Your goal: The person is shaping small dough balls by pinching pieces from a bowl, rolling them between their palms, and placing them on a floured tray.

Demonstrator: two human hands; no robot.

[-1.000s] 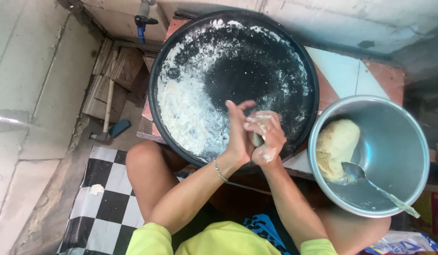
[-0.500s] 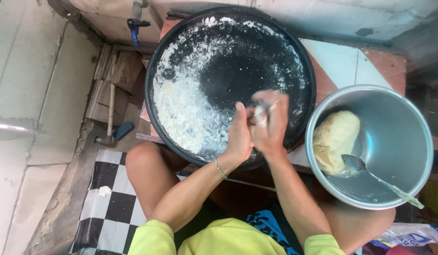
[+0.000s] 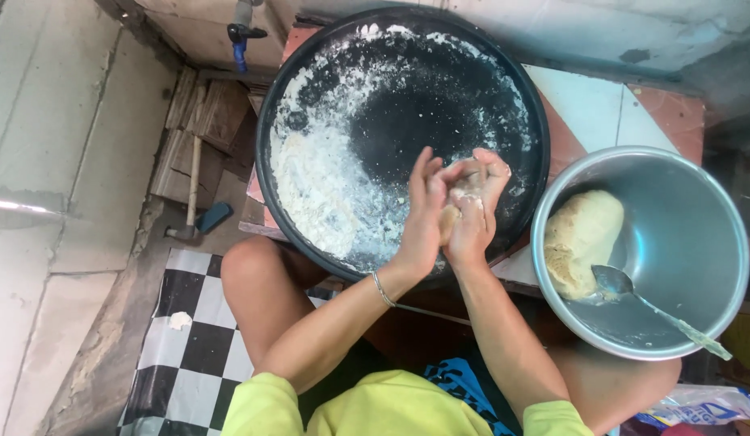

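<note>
Left hand and right hand have shifted right over the black pan, fingers apparently clamped on a dough lump.

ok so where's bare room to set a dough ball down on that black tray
The dark upper-right of the black tray, between the flour patch and the far rim, looks free. It's crowded near the left hand and right hand pressing dough.

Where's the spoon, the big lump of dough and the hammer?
spoon point(image 3: 615, 282), head view, on its bowl
lump of dough point(image 3: 581, 236), head view, on its middle, inside the metal bowl point(image 3: 698, 194)
hammer point(image 3: 194, 173), head view, on its wooden handle
</note>
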